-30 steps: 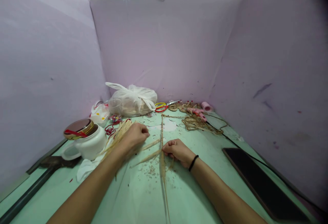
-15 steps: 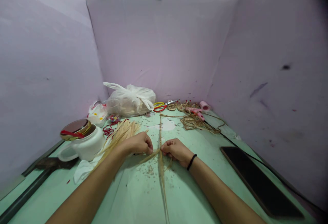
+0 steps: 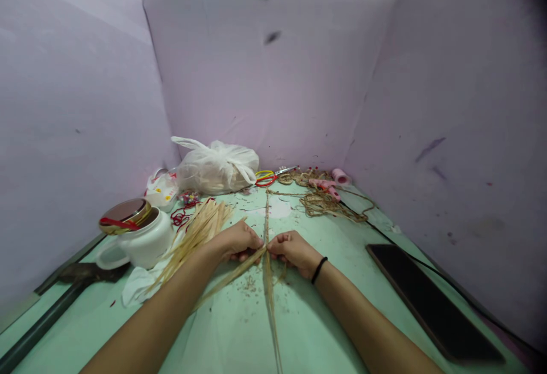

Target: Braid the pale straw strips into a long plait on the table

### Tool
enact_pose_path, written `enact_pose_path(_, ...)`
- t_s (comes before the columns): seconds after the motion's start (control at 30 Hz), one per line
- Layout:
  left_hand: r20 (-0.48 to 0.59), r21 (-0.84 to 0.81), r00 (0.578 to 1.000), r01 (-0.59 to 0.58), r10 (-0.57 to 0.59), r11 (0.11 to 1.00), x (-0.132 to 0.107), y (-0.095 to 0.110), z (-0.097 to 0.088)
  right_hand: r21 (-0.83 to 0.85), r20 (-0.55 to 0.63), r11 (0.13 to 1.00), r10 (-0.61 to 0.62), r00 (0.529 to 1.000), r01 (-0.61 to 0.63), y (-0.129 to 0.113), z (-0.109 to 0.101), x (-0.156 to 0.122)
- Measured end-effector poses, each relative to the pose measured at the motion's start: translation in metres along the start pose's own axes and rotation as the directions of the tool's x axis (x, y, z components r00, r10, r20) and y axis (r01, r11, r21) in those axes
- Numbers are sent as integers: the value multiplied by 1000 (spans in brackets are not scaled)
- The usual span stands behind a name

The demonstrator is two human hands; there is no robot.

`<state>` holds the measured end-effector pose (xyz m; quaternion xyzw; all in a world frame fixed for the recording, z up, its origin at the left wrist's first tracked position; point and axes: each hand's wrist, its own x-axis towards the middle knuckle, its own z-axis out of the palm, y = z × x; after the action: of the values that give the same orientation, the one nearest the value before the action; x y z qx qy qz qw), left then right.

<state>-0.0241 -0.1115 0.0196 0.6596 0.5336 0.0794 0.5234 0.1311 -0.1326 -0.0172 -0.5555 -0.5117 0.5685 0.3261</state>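
Observation:
My left hand (image 3: 237, 242) and my right hand (image 3: 294, 251) meet at the middle of the green table (image 3: 239, 334). Both pinch dry straw strands (image 3: 268, 283) where a long upright strand crosses a slanting one. The long strand runs from near the table's back down to the front edge. My right wrist wears a black band. A loose bundle of straw (image 3: 197, 231) lies just left of my left hand, fanning toward the back.
A white lidded mug (image 3: 135, 239) stands at the left on white cloth. A white plastic bag (image 3: 217, 166), scissors (image 3: 273, 177), tangled twine (image 3: 328, 205) and a pink glue gun (image 3: 328, 186) lie at the back. A dark tablet (image 3: 431, 301) lies right. Lilac panels wall three sides.
My left hand has come right from the straw bundle to the crossing point, bringing a slanting strand with it. My right hand has stayed closed on the crossing.

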Motion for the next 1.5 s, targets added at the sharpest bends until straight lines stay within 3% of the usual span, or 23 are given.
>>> enact_pose_path(0.17,-13,-15,1000,-10,9,1000,-5,4,1,-2,-2,1000,-5,1000,5,1,1,1)
enact_pose_path(0.37,-17,74,991,-133,135,988,1,0,6,0,-10,1000,-6,1000,6,1,1,2)
enact_pose_path(0.57,-208,195,971,-80,121,977,14,-9,8,8,-8,1000,-4,1000,4,1,1,1)
enact_pose_path(0.7,-179,209,964,-158,196,965,14,-10,8,4,-5,1000,2,1000,-2,0,2,1)
enact_pose_path(0.87,-34,48,995,-87,89,995,3,-1,4,-3,-7,1000,9,1000,-9,-2,1,-1)
enact_pose_path(1.07,61,-28,998,2,0,1000,-4,5,-1,-1,-2,1000,-6,1000,6,-3,2,-2)
enact_pose_path(1.17,20,-31,998,62,-61,998,-5,8,1,-8,-5,1000,-2,1000,2,-3,2,-1)
enact_pose_path(1.3,-129,16,978,169,-166,986,-3,9,7,-2,-14,1000,6,1000,-6,-2,2,-1)
enact_pose_path(1.5,-168,0,976,138,-136,990,4,4,12,0,-17,1000,-11,1000,11,-2,3,0)
